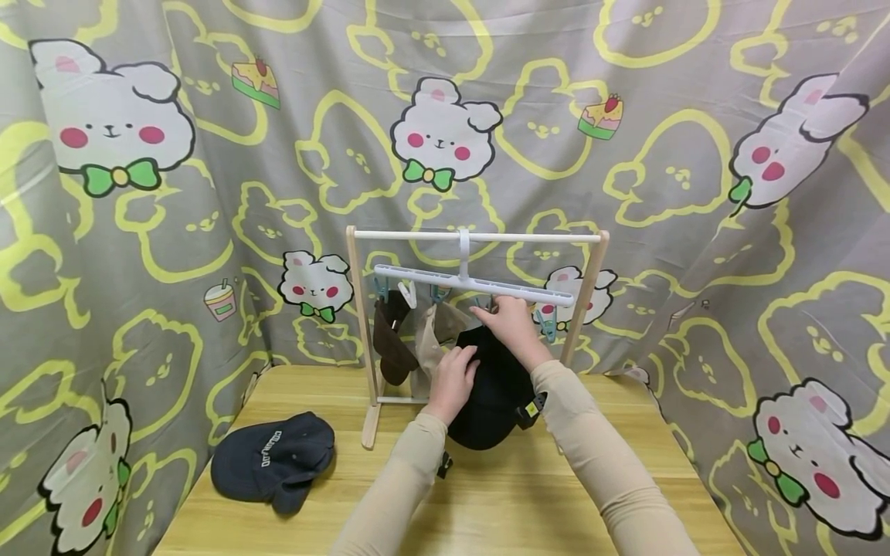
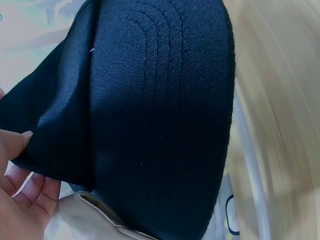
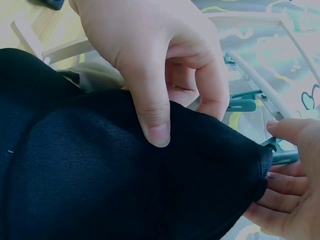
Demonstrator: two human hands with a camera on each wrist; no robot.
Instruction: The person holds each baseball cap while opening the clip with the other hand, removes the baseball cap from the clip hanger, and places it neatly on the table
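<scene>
Holds a black fabric cap point(image 1: 487, 413) with the left hand point(image 1: 452, 380), pressing the thumb on one face and curling the fingers behind its edge. Spreads the right hand point(image 1: 511, 328) at the cap's tapered end, with thumb raised apart and fingers touching the fabric. Has a teal plastic clip point(image 3: 286, 158) within that gap, right by the cap's tip; cannot tell whether fastened. Has the cap below the right half of a white plastic hanger point(image 1: 417, 275), hooked over the top rail of a pale wooden rack point(image 1: 360, 324). Shows, farther left beneath the hanger, a beige cap point(image 1: 428, 344) and a dark brown cap point(image 1: 395, 357). Has a navy cap with pale lettering point(image 1: 278, 463) lying left of the rack on a yellowish wood-grain table point(image 1: 542, 510).
</scene>
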